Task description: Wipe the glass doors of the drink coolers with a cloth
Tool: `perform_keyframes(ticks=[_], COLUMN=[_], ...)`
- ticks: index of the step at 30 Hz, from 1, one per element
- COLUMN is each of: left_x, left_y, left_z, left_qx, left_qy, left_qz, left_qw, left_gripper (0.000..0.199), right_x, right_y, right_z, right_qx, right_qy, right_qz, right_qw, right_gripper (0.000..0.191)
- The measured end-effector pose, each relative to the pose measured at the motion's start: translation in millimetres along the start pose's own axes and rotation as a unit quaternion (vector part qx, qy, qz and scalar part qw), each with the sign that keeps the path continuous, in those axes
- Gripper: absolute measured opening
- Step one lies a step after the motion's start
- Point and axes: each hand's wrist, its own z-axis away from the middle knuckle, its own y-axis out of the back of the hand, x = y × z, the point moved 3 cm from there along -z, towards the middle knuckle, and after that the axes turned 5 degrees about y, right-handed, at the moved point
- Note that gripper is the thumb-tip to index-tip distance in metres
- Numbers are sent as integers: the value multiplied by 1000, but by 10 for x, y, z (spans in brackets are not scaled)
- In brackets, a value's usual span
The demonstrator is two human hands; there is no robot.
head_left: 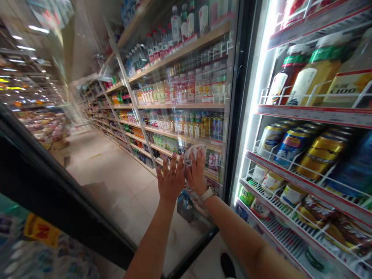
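At the glass (128, 186), a bunched cloth (187, 158) lies beneath the nearer right hand (196, 176), fingers slightly parted. Just beside, the left hand (171, 185) spreads its fingers bare.

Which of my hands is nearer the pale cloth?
Right. Your right hand is on the pale cloth; your left hand is just to its left.

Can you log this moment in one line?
right hand: on white cloth against glass door | left hand: beside it, fingers spread
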Motion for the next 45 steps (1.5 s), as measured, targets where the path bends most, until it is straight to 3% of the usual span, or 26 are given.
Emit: perform_keyframes(ticks=[3,6,8,13,16,18,23,26,29,35,38,41,45], left_x=[6,23,30,36,36,40,33,22,15,17,29,36,15], left_y=[2,18,25,31,36,37,29,27,26,39,46,41,11], left_z=[5,16,28,57,58,56,45,38,37,36,32,31,43], left_qx=[10,29,32,27,23,22,22,30,41,67,60,46,35], left_qy=[-1,-13,-17,-18,-7,-7,-14,-15,-23,-31,-31,-29,-20], left_qz=[9,-17,-35,-52,-27,-21,-17,-16,-31,-62,-48,-41,-29], left_qw=[1000,999,999,998,999,1000,1000,999,998,995,997,998,999], left_gripper=[60,58,57,58,58,57,57,57,58,56,55,57,58], right_x=[-75,-92,-75,-44,-59,-56,-43,-58,-56,-62,-79,-47,-14], right_y=[140,148,69,-175,-206,-161,63,127,48,-188,-210,-159,37], right_z=[-543,-578,-276,817,1013,820,-143,-377,-136,864,1007,689,-131], right_qx=[30,40,34,21,6,4,21,35,39,28,25,35,52], right_qy=[4,15,14,6,20,22,19,20,18,6,9,1,-4], right_qz=[-9,-18,-27,-17,-21,-24,-22,-21,-23,-17,-16,-16,-19], right_qw=[999,999,999,1000,1000,999,999,999,999,999,1000,999,998], right_gripper=[67,66,66,68,69,68,68,67,66,67,68,67,64])
